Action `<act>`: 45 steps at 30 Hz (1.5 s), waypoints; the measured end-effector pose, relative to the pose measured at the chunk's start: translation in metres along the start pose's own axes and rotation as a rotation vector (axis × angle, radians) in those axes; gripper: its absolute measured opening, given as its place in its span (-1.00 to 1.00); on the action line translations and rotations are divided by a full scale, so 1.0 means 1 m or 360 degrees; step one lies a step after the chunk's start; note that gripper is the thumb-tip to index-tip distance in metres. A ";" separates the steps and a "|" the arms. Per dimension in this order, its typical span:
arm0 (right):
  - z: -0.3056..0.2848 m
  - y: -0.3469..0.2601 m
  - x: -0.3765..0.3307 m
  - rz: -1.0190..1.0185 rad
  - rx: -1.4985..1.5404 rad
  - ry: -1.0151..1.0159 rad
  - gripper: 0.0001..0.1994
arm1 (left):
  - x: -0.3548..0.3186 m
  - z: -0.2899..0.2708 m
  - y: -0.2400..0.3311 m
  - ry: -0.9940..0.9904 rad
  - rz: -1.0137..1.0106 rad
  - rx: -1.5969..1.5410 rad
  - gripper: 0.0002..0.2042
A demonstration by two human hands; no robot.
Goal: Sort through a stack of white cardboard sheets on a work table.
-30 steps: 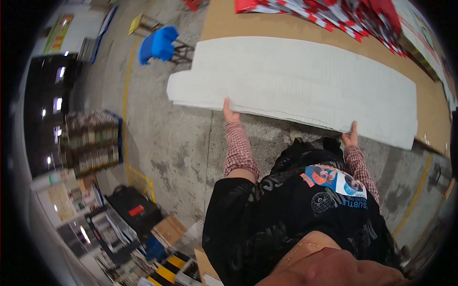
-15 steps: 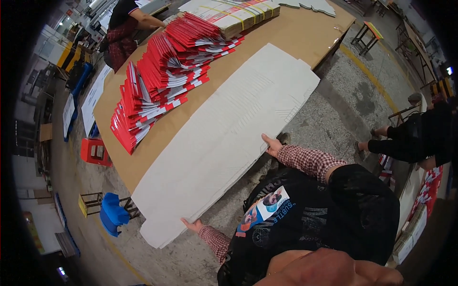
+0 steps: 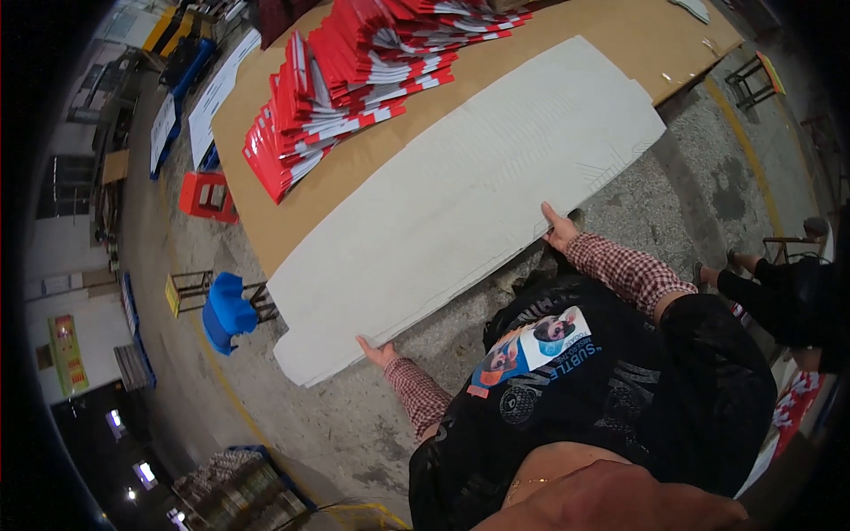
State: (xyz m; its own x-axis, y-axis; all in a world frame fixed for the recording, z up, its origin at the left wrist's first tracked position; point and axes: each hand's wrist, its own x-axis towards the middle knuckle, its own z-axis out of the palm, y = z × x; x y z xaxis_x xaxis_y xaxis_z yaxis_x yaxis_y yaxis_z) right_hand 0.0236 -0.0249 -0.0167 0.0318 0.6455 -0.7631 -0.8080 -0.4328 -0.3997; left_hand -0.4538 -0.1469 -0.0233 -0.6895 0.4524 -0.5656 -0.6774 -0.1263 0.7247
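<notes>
Head view: you gripped the big white sheet stack [image 3: 460, 203] with left hand [image 3: 379, 352] and right hand [image 3: 560, 232], half on the brown table [image 3: 266, 230], near edge overhanging.

1. Big brown surface [image 3: 292, 221], looks like board, sitting over a concrete floor [image 3: 354, 425].
2. On it: a long white sheet stack [image 3: 460, 203] overhanging the near edge, plus fanned-out piles of red-and-white booklets [image 3: 354, 80].

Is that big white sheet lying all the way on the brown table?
No: the white sheet overhangs the edge of the brown table, where the left hand and right hand grip it.
</notes>
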 end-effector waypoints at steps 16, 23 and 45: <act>0.008 0.011 -0.003 0.0143 -0.0015 -0.0120 -0.37 | -0.006 -0.085 0.041 0.0793 0.0287 0.0080 -0.43; -0.057 -0.019 -0.015 0.0139 0.0134 -0.0082 0.02 | -0.073 0.127 0.057 0.0201 0.0961 0.0553 -0.66; -0.024 -0.093 -0.012 -0.0320 0.0947 -0.0266 -0.15 | -0.077 0.538 -0.325 -0.2211 0.1551 0.2787 -0.68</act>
State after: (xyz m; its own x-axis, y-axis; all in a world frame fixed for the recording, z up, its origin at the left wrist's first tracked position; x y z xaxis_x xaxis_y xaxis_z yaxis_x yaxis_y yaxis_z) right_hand 0.1123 -0.0075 0.0169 0.1632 0.7875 -0.5943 -0.9852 0.0983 -0.1402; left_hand -0.0423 0.3348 -0.0038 0.4368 0.8965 -0.0740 0.8208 -0.3635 0.4406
